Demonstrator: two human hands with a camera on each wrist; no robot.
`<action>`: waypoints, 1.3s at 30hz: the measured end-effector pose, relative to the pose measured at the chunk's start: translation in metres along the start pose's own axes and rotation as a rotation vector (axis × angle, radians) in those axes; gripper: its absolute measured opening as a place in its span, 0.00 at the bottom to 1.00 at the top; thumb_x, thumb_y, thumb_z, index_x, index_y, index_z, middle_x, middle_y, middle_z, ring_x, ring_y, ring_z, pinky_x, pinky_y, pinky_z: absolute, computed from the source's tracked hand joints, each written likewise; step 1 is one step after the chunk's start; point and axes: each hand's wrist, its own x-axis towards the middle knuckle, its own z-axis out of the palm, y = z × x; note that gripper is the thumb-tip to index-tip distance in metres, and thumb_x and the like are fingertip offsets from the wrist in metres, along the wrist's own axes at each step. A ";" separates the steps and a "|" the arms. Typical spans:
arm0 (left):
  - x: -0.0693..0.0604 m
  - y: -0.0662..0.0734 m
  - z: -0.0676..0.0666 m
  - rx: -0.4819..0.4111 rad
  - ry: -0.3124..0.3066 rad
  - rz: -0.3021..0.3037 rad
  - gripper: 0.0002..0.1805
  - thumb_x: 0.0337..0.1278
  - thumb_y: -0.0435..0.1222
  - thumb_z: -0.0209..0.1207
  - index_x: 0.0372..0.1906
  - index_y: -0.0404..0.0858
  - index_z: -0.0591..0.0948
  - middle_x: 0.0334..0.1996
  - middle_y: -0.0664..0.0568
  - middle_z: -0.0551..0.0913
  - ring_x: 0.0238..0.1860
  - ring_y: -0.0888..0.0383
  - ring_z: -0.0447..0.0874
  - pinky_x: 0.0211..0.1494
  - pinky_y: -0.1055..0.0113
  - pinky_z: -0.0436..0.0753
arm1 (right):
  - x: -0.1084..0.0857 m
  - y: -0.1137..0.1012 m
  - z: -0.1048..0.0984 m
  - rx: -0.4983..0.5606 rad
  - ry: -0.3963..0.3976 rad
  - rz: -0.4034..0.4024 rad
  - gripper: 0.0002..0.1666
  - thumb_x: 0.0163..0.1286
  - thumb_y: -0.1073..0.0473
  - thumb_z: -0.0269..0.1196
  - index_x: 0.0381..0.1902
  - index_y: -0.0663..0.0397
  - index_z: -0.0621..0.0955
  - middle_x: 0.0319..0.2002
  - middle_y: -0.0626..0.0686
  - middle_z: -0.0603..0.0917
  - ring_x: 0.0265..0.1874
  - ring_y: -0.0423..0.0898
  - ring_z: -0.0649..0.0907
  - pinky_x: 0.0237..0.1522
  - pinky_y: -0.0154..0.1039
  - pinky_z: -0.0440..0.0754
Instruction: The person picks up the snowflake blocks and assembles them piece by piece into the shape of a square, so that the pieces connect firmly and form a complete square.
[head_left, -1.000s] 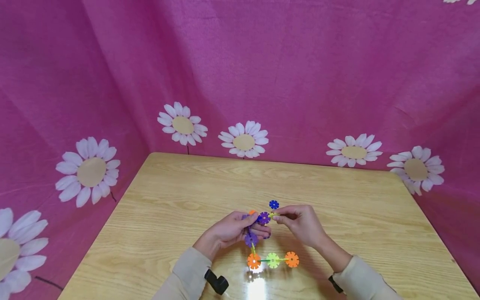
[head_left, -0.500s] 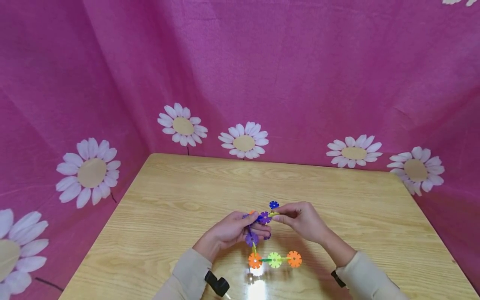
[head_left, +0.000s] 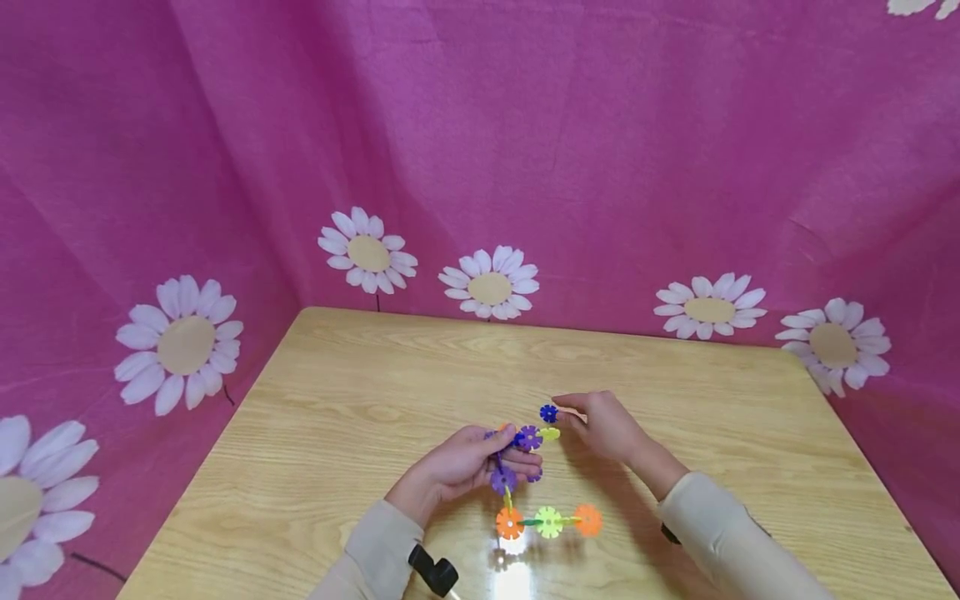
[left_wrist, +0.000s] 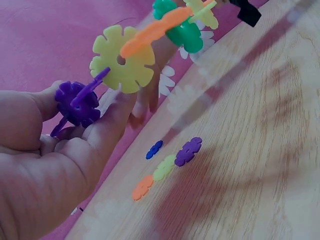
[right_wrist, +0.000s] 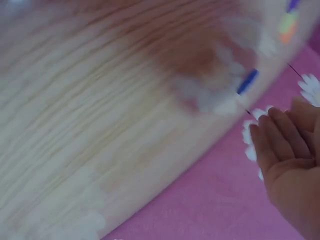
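Observation:
My left hand [head_left: 472, 458] pinches a chain of notched interlocking plastic discs [head_left: 510, 523] between thumb and fingers. In the left wrist view, a purple disc [left_wrist: 78, 104] sits at the pinch, and yellow [left_wrist: 122, 60], orange and green discs lead off from it, joined edge to edge. The chain hangs toward me, then turns right. Just past my left fingertips are a purple disc [head_left: 529, 437] and a yellow disc [head_left: 550, 434]; I cannot tell whether these are joined to the chain. My right hand [head_left: 611, 425] is beside a blue disc [head_left: 548, 413], fingers bent loosely, nothing visibly gripped.
Loose orange [left_wrist: 143, 188], yellow-green [left_wrist: 164, 168] and purple [left_wrist: 188, 152] discs lie in a row on the wooden table [head_left: 360, 392], near another blue disc [left_wrist: 154, 149]. Pink cloth [head_left: 570, 150] with white flowers walls the table's back and sides.
My right hand has left the yellow disc it was pinching and moved slightly away toward the blue disc. My left hand and the chain stay nearly where they were.

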 end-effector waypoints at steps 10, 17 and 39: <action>-0.006 0.004 -0.002 -0.005 0.009 -0.005 0.34 0.81 0.47 0.41 0.64 0.16 0.68 0.59 0.25 0.74 0.53 0.54 0.87 0.43 0.75 0.87 | 0.020 0.006 0.027 -0.225 -0.101 -0.021 0.14 0.66 0.66 0.67 0.49 0.56 0.85 0.39 0.54 0.90 0.38 0.49 0.88 0.42 0.45 0.88; -0.006 0.004 -0.003 -0.016 0.013 0.008 0.34 0.81 0.46 0.41 0.65 0.15 0.66 0.55 0.28 0.79 0.46 0.60 0.89 0.41 0.75 0.87 | 0.021 0.004 0.027 -0.206 -0.048 -0.008 0.12 0.61 0.69 0.70 0.44 0.58 0.87 0.38 0.55 0.90 0.39 0.51 0.89 0.44 0.47 0.88; -0.006 0.001 -0.006 -0.024 0.009 0.008 0.35 0.81 0.47 0.41 0.65 0.15 0.66 0.52 0.35 0.85 0.46 0.60 0.90 0.39 0.75 0.87 | 0.000 -0.013 -0.002 0.226 -0.012 0.184 0.03 0.64 0.67 0.69 0.34 0.62 0.84 0.29 0.53 0.89 0.29 0.44 0.87 0.27 0.30 0.84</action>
